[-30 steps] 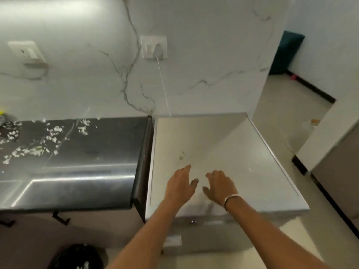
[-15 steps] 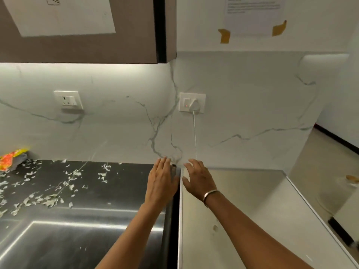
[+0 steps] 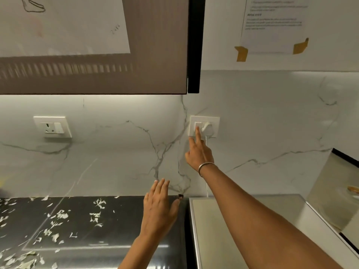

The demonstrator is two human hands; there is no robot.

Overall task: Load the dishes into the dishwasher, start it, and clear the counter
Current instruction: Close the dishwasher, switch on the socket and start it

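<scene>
Marble wall (image 3: 116,162) | right hand (image 3: 199,154) fingertip (image 3: 197,130) on switch (image 3: 198,123) | left hand (image 3: 158,208) over counter (image 3: 77,220)

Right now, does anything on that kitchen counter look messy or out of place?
Yes: pale leafy scraps are scattered across the dark counter, left of the white appliance top. Nothing else stands out.
</scene>
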